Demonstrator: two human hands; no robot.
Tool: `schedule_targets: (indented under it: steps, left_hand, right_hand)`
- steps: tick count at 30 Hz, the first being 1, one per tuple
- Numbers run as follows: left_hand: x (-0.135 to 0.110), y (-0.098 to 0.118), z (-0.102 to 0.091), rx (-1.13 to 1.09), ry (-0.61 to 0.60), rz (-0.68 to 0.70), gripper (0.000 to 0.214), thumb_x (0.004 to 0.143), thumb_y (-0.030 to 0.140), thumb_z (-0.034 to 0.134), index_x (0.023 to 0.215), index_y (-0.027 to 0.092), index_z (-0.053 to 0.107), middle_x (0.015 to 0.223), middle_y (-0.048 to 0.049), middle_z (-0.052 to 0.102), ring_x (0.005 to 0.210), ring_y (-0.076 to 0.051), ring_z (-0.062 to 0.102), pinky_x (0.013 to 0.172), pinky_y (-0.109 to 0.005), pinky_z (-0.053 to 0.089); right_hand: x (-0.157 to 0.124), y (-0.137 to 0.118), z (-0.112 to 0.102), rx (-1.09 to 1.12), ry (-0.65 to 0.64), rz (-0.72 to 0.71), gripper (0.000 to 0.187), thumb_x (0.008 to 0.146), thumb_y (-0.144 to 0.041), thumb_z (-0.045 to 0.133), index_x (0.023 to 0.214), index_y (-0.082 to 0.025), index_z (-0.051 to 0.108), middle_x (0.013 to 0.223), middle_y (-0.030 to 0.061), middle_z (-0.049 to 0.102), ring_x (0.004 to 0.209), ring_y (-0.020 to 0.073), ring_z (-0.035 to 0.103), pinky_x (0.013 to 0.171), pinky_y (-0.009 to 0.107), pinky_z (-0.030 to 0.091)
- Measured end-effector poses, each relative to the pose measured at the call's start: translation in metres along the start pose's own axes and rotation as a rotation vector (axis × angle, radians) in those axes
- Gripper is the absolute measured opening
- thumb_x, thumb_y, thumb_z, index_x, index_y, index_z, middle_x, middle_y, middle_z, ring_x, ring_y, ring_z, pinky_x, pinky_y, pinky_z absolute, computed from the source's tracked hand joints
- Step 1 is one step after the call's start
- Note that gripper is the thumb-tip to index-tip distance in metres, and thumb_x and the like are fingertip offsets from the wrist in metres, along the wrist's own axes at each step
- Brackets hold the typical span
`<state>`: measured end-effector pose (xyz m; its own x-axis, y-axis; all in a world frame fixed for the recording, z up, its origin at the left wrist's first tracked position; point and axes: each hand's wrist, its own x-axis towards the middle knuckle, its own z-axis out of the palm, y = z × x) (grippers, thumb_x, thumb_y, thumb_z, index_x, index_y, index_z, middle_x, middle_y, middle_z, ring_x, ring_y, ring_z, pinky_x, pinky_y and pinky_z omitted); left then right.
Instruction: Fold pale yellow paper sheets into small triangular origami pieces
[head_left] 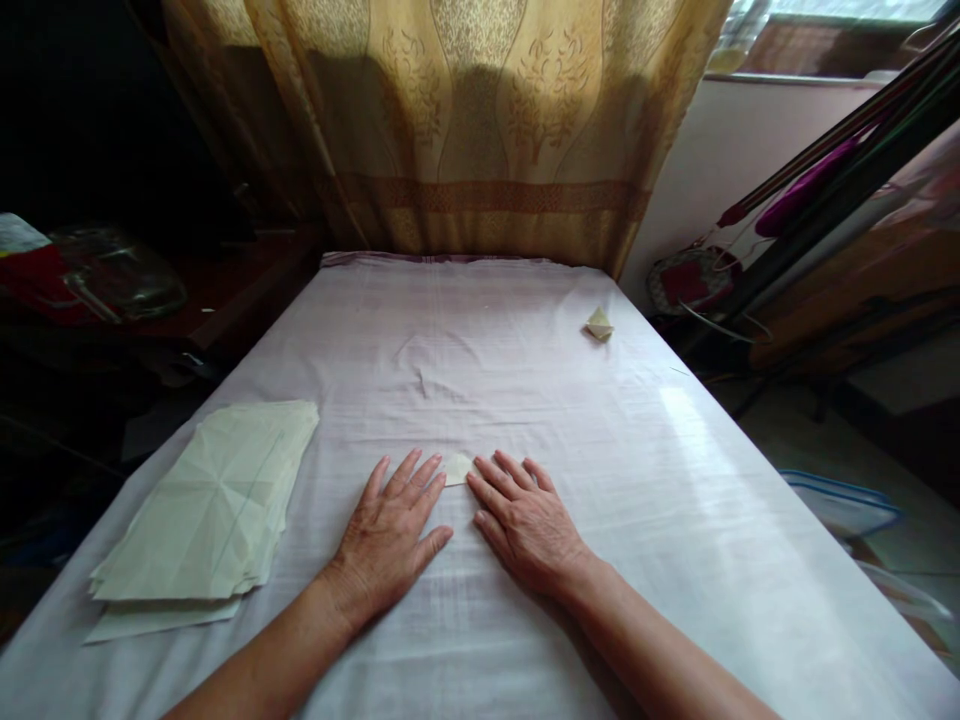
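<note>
A small piece of pale paper (pixel 458 469) lies on the cloth-covered table between my hands, its outer ends covered by my fingers. My left hand (pixel 394 530) rests flat with the fingers spread, its fingertips at the paper's left end. On the other side, my right hand (pixel 529 518) lies palm down, fingers stretched out, the fingertips touching the paper's right end. Neither hand grips anything. Left of my left hand sits a stack of pale green paper sheets (pixel 210 500), the top one marked with crossing creases.
A small folded paper piece (pixel 599 325) stands near the table's far right edge. A patterned gold curtain (pixel 480 130) hangs behind the white tablecloth (pixel 465 330). A glass jar (pixel 124 275) is on dark furniture at left. Dark poles (pixel 840 180) and bags are at right.
</note>
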<state>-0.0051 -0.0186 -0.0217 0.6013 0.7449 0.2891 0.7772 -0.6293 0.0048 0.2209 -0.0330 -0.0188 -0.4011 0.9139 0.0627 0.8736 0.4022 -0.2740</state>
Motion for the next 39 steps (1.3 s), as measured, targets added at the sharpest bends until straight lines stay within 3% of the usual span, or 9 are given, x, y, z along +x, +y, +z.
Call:
schedule_targets:
  steps: [5, 10, 17, 25, 31, 36, 39]
  left_hand:
    - [0.003, 0.001, 0.002, -0.008, 0.034, 0.053, 0.047, 0.098, 0.048, 0.047, 0.134, 0.020, 0.059, 0.136, -0.0045, 0.063, 0.133, -0.024, 0.049, 0.121, -0.044, 0.017]
    - [0.002, -0.001, 0.003, 0.006, 0.044, 0.057, 0.049, 0.098, 0.051, 0.046, 0.131, 0.020, 0.061, 0.135, -0.0036, 0.064, 0.132, -0.023, 0.050, 0.121, -0.042, 0.017]
    - [0.003, -0.002, 0.002, -0.012, 0.038, 0.070, 0.048, 0.098, 0.051, 0.046, 0.128, 0.018, 0.063, 0.131, -0.0042, 0.066, 0.131, -0.025, 0.051, 0.119, -0.043, 0.018]
    - [0.009, 0.000, 0.000, -0.005, 0.029, 0.088, 0.046, 0.095, 0.048, 0.052, 0.126, 0.016, 0.064, 0.128, -0.0066, 0.068, 0.129, -0.027, 0.052, 0.118, -0.045, 0.022]
    - [0.010, -0.001, -0.002, -0.034, -0.002, 0.073, 0.041, 0.094, 0.042, 0.057, 0.126, 0.017, 0.064, 0.128, -0.0068, 0.068, 0.128, -0.028, 0.053, 0.116, -0.047, 0.025]
    - [0.025, -0.012, -0.009, -0.166, -0.038, 0.041, 0.022, 0.095, 0.028, 0.057, 0.113, 0.021, 0.068, 0.118, -0.0039, 0.072, 0.117, -0.026, 0.060, 0.111, -0.049, 0.031]
    - [0.038, -0.017, -0.011, -0.271, -0.090, -0.031, 0.009, 0.091, 0.025, 0.062, 0.095, 0.021, 0.069, 0.102, -0.0027, 0.074, 0.101, -0.023, 0.064, 0.099, -0.043, 0.042]
  right_hand:
    - [0.001, -0.002, 0.000, -0.010, 0.005, 0.009, 0.052, 0.098, -0.039, 0.048, 0.147, -0.021, 0.045, 0.155, 0.0067, 0.040, 0.146, 0.0286, 0.029, 0.118, 0.052, 0.020]
    - [0.014, -0.006, 0.004, -0.012, -0.019, -0.072, 0.054, 0.098, -0.045, 0.049, 0.148, -0.028, 0.042, 0.159, 0.0073, 0.031, 0.148, 0.0288, 0.022, 0.118, 0.054, 0.017]
    - [0.034, -0.003, 0.006, -0.062, -0.023, 0.032, 0.049, 0.099, -0.047, 0.047, 0.145, -0.031, 0.047, 0.160, 0.0106, 0.029, 0.148, 0.0322, 0.022, 0.116, 0.056, 0.021]
    - [0.022, -0.005, 0.008, -0.030, 0.024, -0.004, 0.052, 0.096, -0.051, 0.052, 0.144, -0.031, 0.048, 0.159, 0.0119, 0.031, 0.148, 0.0320, 0.024, 0.116, 0.056, 0.022]
    - [0.000, 0.004, 0.006, -0.025, 0.041, -0.021, 0.049, 0.094, -0.047, 0.057, 0.141, -0.037, 0.051, 0.157, 0.0094, 0.036, 0.145, 0.0326, 0.029, 0.114, 0.057, 0.026]
    - [0.004, 0.013, 0.000, 0.001, 0.128, 0.053, 0.035, 0.093, -0.032, 0.059, 0.127, -0.025, 0.065, 0.147, 0.0132, 0.050, 0.139, 0.0337, 0.040, 0.111, 0.055, 0.032]
    - [0.013, 0.014, 0.002, 0.062, 0.183, 0.090, 0.031, 0.088, -0.025, 0.063, 0.118, -0.022, 0.068, 0.139, 0.0124, 0.057, 0.133, 0.0337, 0.047, 0.107, 0.053, 0.038]
